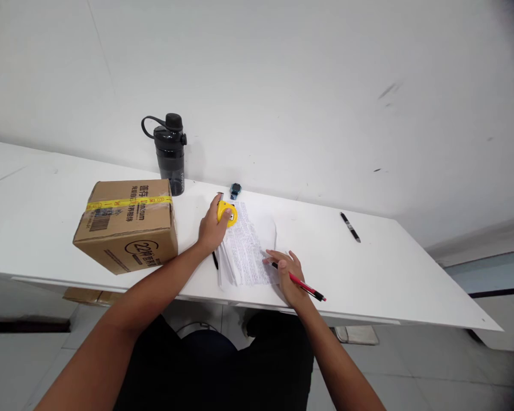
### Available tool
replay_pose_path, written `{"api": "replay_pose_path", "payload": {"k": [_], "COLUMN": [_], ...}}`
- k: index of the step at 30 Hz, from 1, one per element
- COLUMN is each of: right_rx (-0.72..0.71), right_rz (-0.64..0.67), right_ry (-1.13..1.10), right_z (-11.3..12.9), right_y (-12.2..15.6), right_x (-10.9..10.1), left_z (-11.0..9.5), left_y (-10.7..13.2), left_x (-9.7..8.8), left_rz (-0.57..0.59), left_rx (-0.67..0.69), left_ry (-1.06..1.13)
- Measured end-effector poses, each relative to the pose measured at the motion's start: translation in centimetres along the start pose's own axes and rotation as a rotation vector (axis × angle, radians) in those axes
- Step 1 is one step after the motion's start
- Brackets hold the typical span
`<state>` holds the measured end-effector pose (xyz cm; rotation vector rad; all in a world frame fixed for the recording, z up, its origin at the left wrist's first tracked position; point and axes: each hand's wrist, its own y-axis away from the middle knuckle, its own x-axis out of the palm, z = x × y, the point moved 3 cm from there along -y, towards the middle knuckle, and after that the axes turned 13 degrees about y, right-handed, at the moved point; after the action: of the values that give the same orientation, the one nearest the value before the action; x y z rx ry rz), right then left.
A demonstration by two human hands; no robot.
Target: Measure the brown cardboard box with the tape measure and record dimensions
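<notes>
My left hand [211, 230] is closed around a yellow tape measure [223, 209], thumb on its face, at the upper left of the papers. A short bit of its blade appears to stick out on the far side. Below lies a sheet covered in handwriting [249, 251], with folded white pages at its left edge. My right hand [289, 281] rests on the sheet's lower right corner. A red pen [305, 286] is held between its thumb and fingers, sloping down to the right; the other fingers are stretched out. A black pen [215, 260] lies partly beside the folded pages, near my left wrist.
A taped cardboard box [126, 228] stands left of my left forearm. Behind it is a dark water bottle [170, 154] near the wall. A watch [236, 190] lies beyond the papers. Another black pen [350, 227] is at the right on the white table [394, 274].
</notes>
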<state>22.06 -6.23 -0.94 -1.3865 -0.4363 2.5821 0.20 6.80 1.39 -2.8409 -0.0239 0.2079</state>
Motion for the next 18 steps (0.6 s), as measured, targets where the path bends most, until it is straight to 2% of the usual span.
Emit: {"api": "replay_pose_path", "payload": {"k": [4, 9, 15, 18], "right_rx": [0.125, 0.33, 0.362, 0.396], "right_rz": [-0.081, -0.178, -0.24, -0.276], "right_ry": [0.03, 0.03, 0.21, 0.118], "right_z": [-0.2, -0.6, -0.3, -1.3], "right_y": [0.0, 0.2, 0.3, 0.4], "right_x": [-0.3, -0.8, -0.9, -0.8], "left_z": [-0.6, -0.2, 0.3, 0.2], "left_y": [0.3, 0.3, 0.0, 0.0], "left_x": [-0.1, 0.1, 0.0, -0.1], "left_rz": [0.048, 0.066, 0.067, 0.073], "left_rx": [-0.004, -0.034, -0.058, -0.065], "left_ry": [-0.076, -0.122, -0.127, -0.141]}}
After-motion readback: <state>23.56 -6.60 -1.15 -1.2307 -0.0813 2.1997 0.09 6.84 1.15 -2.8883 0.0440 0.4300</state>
